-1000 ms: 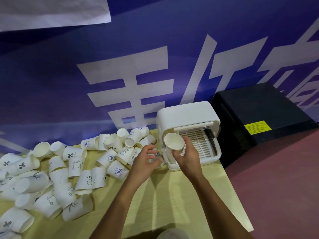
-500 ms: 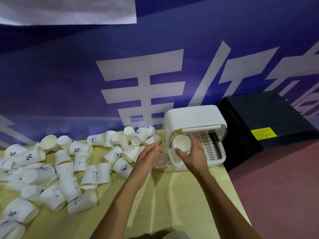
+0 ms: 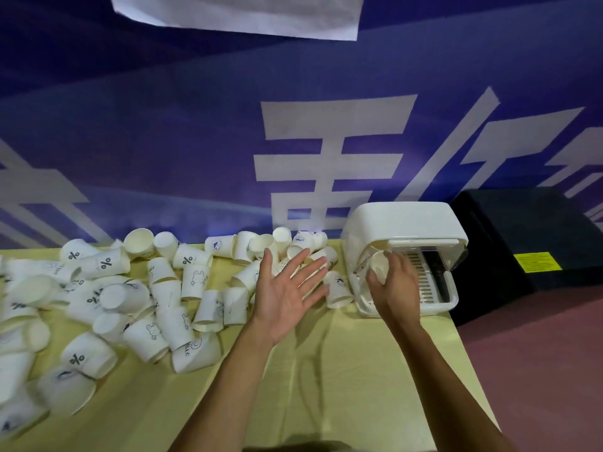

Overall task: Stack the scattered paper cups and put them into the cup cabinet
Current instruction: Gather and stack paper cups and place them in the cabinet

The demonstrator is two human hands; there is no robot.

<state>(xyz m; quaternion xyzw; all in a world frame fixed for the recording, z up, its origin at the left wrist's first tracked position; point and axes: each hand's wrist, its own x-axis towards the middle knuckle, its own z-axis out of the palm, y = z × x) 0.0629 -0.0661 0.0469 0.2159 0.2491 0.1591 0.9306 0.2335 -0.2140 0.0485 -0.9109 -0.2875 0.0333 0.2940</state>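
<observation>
Several white paper cups (image 3: pixel 195 282) lie scattered on their sides across the left and middle of the yellow table (image 3: pixel 326 380). The white cup cabinet (image 3: pixel 404 220) stands at the table's back right with its front open. My right hand (image 3: pixel 396 285) grips a white paper cup (image 3: pixel 380 264), held inside the cabinet's opening with its mouth facing me. My left hand (image 3: pixel 287 288) hovers palm up with fingers spread, just above the nearest cups, holding nothing. One cup (image 3: pixel 337 288) lies between my two hands, next to the cabinet.
A black box (image 3: pixel 535 243) with a yellow label stands right of the cabinet, beyond the table edge. A blue banner with white characters (image 3: pixel 326 158) forms the back wall. Reddish floor (image 3: pixel 538 370) lies to the right.
My right hand has pushed its cup deeper into the cabinet opening. My left hand has let go, opened and drawn back to the left with fingers spread.
</observation>
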